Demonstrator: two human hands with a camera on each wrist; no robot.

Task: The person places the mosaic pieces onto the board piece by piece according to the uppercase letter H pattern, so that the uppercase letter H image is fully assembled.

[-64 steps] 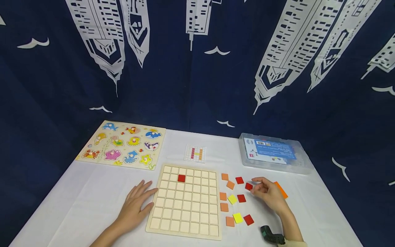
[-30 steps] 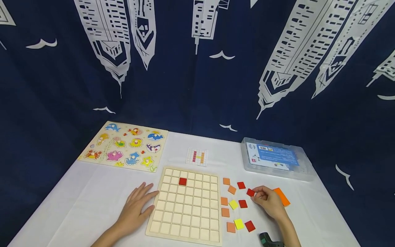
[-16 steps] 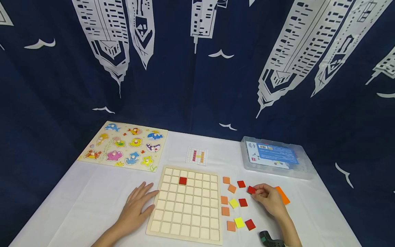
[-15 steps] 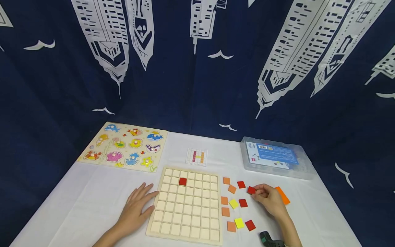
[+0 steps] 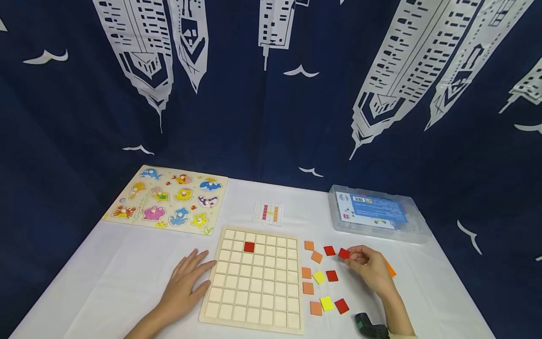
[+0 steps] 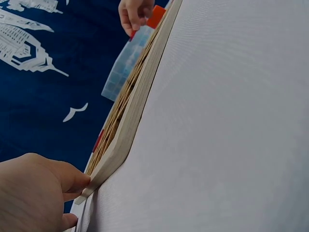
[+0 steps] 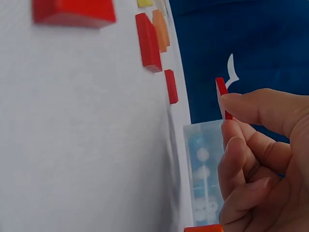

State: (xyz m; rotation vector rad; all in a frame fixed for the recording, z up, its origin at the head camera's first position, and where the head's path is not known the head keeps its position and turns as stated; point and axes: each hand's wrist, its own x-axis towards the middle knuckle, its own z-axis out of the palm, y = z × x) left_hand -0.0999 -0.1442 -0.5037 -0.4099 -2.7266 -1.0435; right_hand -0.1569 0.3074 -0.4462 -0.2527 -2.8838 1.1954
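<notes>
My right hand (image 5: 370, 267) pinches a red square tile (image 5: 344, 254) between thumb and fingers. In the right wrist view that tile (image 7: 221, 87) is held edge-on, raised off the cloth. My left hand (image 5: 183, 285) lies with straight fingers at the left edge of a wooden grid board (image 5: 251, 322), its fingertips touching the rim. One red tile (image 5: 249, 247) sits in a cell of the second row. Right of the board lie loose tiles: several orange ones (image 5: 315, 308), two yellow (image 5: 326, 303) and three red (image 5: 341, 306).
A small printed pattern card (image 5: 268, 213) lies beyond the board. A sea-animal peg puzzle (image 5: 169, 200) is at the back left, a clear plastic case (image 5: 377, 213) at the back right. An orange piece (image 5: 388, 266) shows behind my right hand.
My right hand has taken hold of the red tile and lifted it slightly off the cloth. The left hand stays at the board's edge.
</notes>
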